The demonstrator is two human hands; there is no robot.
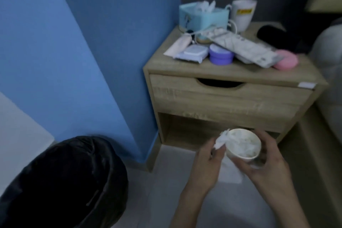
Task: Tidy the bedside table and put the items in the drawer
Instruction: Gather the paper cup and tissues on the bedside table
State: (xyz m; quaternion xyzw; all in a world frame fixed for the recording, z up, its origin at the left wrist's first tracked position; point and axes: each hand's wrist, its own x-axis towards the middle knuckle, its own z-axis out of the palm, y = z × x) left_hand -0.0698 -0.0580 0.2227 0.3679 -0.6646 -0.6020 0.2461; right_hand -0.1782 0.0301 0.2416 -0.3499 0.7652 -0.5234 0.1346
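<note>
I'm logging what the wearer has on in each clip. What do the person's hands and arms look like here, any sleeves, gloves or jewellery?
Both the left hand and the right hand are bare, with no gloves. The forearms are uncovered as far as the bottom edge of the picture, so no sleeve shows. No watch, bracelet or ring is visible, though the picture is dim and somewhat blurred.

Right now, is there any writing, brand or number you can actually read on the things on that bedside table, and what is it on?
No text can be read.
White mug: a yellow label with dark marks, too blurred to read.
Long white packet: grey print, too blurred to read.
Turquoise tissue box: a small dark motif on its side, no legible letters.
Bedside table: a white sticker on its front right edge, seemingly blank.
</note>
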